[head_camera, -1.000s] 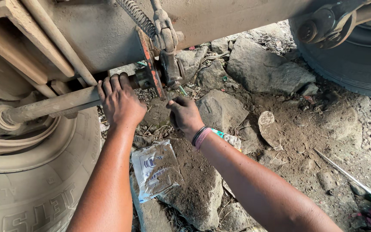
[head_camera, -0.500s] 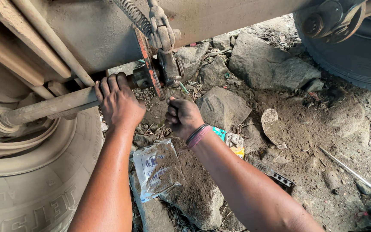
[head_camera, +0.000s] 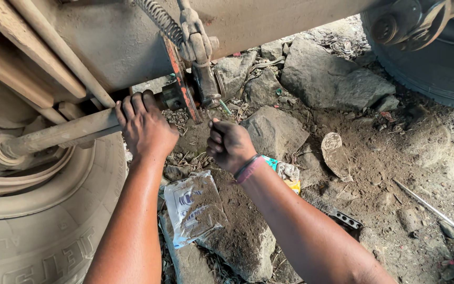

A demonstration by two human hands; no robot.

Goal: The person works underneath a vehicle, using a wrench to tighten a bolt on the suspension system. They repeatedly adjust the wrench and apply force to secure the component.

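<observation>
A big dusty tyre (head_camera: 32, 221) is filling seven to nine o'clock. Above it, the left hand (head_camera: 144, 126) is wrapping tightly around a horizontal metal rod (head_camera: 64, 134) at ten o'clock, steadying it. At centre, the right hand (head_camera: 229, 144) is closing into a fist just below the rusty linkage bracket (head_camera: 198, 79) at twelve; whether it is pinching a small part I cannot tell. This looks like fastening work on that joint, needing fine alignment.

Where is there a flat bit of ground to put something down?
Bare dirt lies between the big rock and the thin metal rod. It is crowded under the left hand and right hand: plastic bag, stones, litter, and the tyre close by.
</observation>
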